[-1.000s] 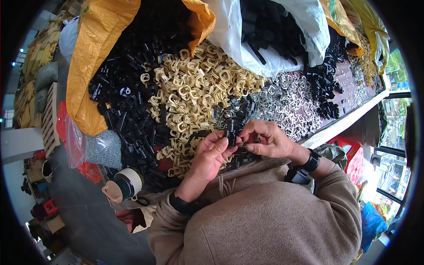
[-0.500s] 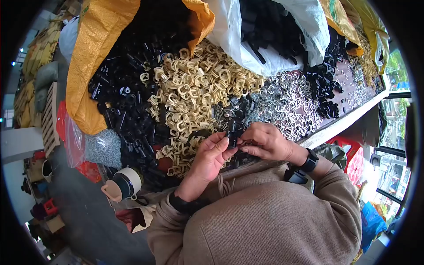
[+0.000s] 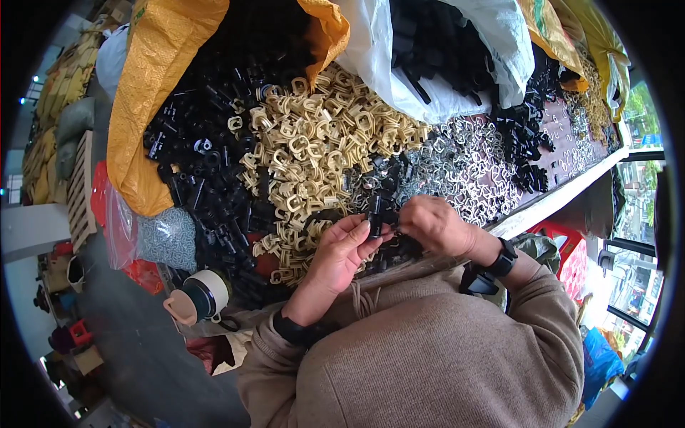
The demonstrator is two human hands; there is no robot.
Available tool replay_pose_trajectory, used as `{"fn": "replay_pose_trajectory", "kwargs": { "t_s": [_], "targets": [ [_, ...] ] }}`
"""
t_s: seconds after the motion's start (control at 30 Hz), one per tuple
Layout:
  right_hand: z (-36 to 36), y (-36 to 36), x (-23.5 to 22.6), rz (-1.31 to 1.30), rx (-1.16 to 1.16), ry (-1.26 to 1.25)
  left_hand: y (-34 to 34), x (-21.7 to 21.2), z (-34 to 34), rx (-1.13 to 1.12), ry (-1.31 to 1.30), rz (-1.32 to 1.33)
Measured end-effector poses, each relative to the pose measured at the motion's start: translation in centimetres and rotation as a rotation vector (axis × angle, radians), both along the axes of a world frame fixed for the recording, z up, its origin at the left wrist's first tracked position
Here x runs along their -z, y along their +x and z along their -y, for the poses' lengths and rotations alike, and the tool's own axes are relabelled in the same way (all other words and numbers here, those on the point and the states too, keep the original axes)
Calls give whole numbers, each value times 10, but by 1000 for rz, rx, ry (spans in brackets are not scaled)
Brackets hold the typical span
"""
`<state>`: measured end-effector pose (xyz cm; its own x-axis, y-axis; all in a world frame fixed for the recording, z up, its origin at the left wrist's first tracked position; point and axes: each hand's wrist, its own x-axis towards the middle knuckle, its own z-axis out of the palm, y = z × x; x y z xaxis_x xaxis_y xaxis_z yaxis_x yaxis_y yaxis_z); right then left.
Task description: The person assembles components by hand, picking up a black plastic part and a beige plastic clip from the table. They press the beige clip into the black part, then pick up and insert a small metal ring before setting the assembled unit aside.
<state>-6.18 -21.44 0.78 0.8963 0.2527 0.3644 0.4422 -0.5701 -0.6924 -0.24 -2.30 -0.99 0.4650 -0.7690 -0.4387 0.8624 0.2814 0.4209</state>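
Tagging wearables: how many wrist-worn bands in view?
2: a black band on the left hand wrist, a black watch on the right hand wrist. Sleeves may hide more.

Left hand (image 3: pixel 341 251) and right hand (image 3: pixel 437 227) pinch a small black plastic part (image 3: pixel 376 212) between them above a surface (image 3: pixel 549 203) heaped with beige clips (image 3: pixel 314 153), silver clips (image 3: pixel 464 164) and black parts (image 3: pixel 207 171).

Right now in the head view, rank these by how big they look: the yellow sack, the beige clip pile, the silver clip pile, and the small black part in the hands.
1. yellow sack
2. beige clip pile
3. silver clip pile, only somewhat smaller than the beige pile; fisheye bending makes this unsure
4. small black part, pinched between both hands
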Motion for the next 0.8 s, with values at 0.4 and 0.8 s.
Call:
{"fn": "replay_pose_trajectory", "kwargs": {
  "t_s": [0.4,0.8],
  "targets": [
    [-2,1,-1,-181,-1,237,1,0,-3,20,-117,-18],
    [-6,-3,-8,-158,-2,260,2,1,-3,23,-145,-29]
  ]
}}
